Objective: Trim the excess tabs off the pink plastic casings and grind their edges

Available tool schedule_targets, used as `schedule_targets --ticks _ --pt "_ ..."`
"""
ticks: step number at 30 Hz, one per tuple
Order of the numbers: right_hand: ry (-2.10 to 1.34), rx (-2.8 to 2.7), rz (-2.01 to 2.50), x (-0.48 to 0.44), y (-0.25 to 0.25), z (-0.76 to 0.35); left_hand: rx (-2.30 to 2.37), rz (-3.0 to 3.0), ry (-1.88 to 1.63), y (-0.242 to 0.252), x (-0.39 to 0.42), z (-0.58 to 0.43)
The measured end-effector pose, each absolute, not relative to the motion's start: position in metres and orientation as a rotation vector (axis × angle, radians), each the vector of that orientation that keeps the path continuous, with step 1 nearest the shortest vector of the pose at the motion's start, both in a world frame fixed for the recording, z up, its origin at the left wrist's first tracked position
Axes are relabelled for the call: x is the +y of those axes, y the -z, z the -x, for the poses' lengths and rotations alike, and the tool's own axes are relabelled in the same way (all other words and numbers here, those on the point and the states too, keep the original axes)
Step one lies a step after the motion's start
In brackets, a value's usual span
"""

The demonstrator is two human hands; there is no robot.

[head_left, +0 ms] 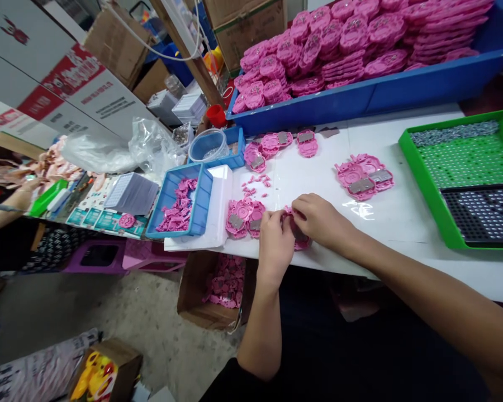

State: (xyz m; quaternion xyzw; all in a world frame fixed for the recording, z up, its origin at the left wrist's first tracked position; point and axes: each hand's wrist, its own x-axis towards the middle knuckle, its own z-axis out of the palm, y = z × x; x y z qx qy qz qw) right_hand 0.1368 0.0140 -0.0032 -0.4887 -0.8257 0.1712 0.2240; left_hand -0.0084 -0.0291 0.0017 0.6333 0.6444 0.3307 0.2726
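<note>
The white worktable (406, 229) runs on rightward from the light-blue bin (202, 195), the mark for every place here. Beyond the bin and to its right, the long blue tray (343, 103) carries stack upon stack of pink shells (354, 33); whether these are finished or waiting, I cannot tell. Far to the bin's right sits the green tray (423, 192), and just below the bin, to the right, a cardboard box (193, 301) full of pink pieces. The bin itself holds a heap of small pink parts (178, 206), so the supply looks far from used up.

Shells with grey plates lie in three groups: one near the bin on its right (241, 215), one farther up (272, 142), and one well to the right (362, 178). The plates seem already in place on most of them, though which group is complete stays unclear.

Right of the bin, past the nearest group, the left hand (275, 240) and the right hand (318, 218) meet, fingertips pinched at the top of one plated shell (300, 241) by the table's edge. That shell seems midway through handling; the exact grip is hidden.

Smallest are the loose pink pegs (257, 181), scattered right of the bin, apparently unused as yet.
</note>
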Motion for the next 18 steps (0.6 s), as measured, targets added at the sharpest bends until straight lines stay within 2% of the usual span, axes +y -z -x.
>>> schedule_targets --ticks 11,18 --pt "-0.364 -2.180 1.208 0.010 0.009 -0.134 1.712 -1.505 -1.053 0.006 -0.022 0.004" --pt "-0.157 -2.083 0.938 0.009 0.009 -0.134 1.292 -1.012 -1.401 0.010 -0.011 0.001"
